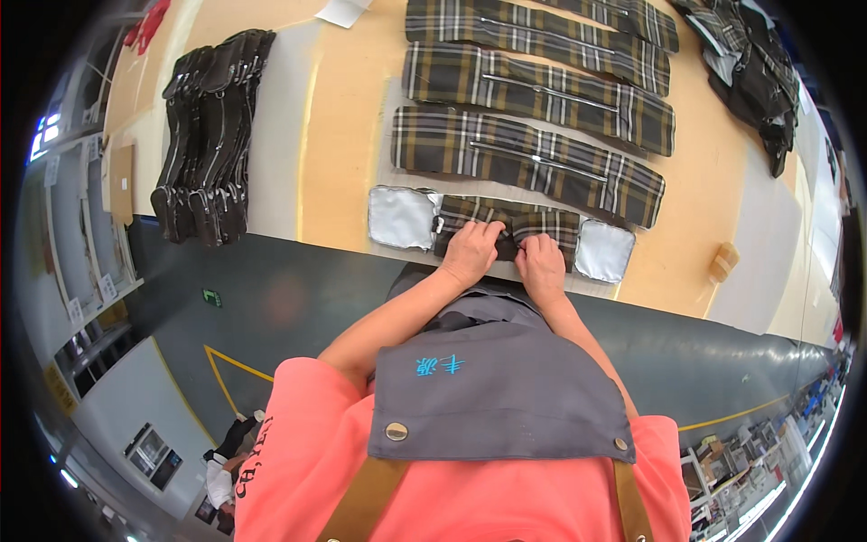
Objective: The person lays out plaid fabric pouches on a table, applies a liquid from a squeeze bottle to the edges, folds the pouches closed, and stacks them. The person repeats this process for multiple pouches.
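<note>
A brown plaid fabric strip (508,219) with white lining ends (402,218) lies at the near edge of the wooden table (343,135). My left hand (470,253) presses on its middle with fingers bent over the cloth. Close beside it, my right hand (541,265) grips the same strip. Three similar plaid strips (528,163) with zips lie in a row just beyond it.
A stack of black pieces (208,135) lies at the table's left. A heap of dark and plaid fabric (754,63) sits at the far right. A small tan block (723,262) rests near the right front edge. A white sheet (343,11) lies at the far edge. Grey floor below.
</note>
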The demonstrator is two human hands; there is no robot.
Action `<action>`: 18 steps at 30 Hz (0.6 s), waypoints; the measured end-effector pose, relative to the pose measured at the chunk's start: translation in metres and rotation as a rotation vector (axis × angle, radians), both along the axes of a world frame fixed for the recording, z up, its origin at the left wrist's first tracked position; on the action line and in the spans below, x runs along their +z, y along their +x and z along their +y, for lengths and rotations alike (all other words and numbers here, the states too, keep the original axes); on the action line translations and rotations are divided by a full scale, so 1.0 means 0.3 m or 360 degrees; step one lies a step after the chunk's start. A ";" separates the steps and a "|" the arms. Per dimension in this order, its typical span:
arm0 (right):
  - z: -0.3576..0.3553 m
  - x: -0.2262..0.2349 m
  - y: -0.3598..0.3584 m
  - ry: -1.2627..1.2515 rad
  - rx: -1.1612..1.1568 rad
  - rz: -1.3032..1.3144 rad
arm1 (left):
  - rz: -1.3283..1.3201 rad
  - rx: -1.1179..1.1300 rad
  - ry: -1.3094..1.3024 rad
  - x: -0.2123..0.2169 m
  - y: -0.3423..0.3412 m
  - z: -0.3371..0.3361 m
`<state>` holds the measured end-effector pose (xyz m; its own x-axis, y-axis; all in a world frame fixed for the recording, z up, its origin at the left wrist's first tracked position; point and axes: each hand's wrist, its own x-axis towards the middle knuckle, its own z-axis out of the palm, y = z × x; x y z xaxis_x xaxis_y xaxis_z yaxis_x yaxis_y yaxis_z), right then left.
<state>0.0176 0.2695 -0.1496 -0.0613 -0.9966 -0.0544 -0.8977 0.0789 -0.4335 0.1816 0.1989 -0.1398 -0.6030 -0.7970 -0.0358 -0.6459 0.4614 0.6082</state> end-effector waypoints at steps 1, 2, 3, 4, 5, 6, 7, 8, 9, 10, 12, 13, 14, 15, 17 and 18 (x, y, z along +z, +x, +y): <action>0.005 0.001 -0.009 -0.0008 0.0008 0.0007 | 0.0028 0.0000 0.0018 0.000 -0.004 0.003; 0.009 0.003 -0.015 -0.0015 0.0015 0.0015 | 0.0058 -0.0002 0.0036 0.000 -0.003 0.004; 0.014 0.004 -0.019 -0.0091 -0.0056 -0.0244 | 0.0220 0.0079 0.0040 0.001 0.015 -0.002; 0.012 0.026 -0.047 -0.0136 -0.0180 -0.0429 | 0.0273 0.0197 0.0099 0.031 0.039 -0.013; 0.025 0.070 -0.088 -0.0170 -0.0328 -0.0611 | 0.0359 0.0378 0.0340 0.085 0.070 -0.039; 0.052 0.128 -0.144 0.0146 -0.0758 -0.0977 | 0.0345 0.0561 0.0492 0.128 0.132 -0.070; 0.100 0.118 -0.243 0.0086 -0.1028 -0.1124 | 0.0514 0.0723 0.0368 0.083 0.222 -0.096; 0.147 0.102 -0.336 -0.0028 -0.1414 -0.1647 | 0.0776 0.1156 0.1036 0.071 0.310 -0.128; 0.145 0.140 -0.378 -0.0169 -0.1724 -0.2201 | 0.1060 0.1413 0.1318 0.011 0.420 -0.162; 0.185 0.114 -0.458 -0.0111 -0.1709 -0.2371 | 0.1349 0.1594 0.1462 0.010 0.470 -0.179; 0.169 0.122 -0.496 0.0024 -0.1734 -0.2412 | 0.1123 0.1604 0.1422 0.029 0.482 -0.201; 0.166 0.113 -0.493 0.0038 -0.1684 -0.2239 | 0.0981 0.1537 0.1314 0.036 0.483 -0.197; 0.161 0.098 -0.490 0.0051 -0.1631 -0.2067 | 0.0841 0.1467 0.1206 0.045 0.480 -0.189; 0.164 0.085 -0.486 0.0064 -0.1578 -0.1895 | 0.0702 0.1393 0.1099 0.050 0.479 -0.185; 0.186 0.041 -0.506 -0.0125 -0.1597 -0.1690 | 0.0534 0.1404 0.0830 -0.014 0.527 -0.173; 0.200 0.013 -0.518 -0.0219 -0.1606 -0.1582 | 0.0453 0.1404 0.0699 -0.054 0.550 -0.165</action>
<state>-0.1378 0.3295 -0.1458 -0.7317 -0.5498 -0.4028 0.1949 0.3976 -0.8966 0.3466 0.1494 -0.1560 0.1600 -0.9116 -0.3786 -0.4528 -0.4086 0.7925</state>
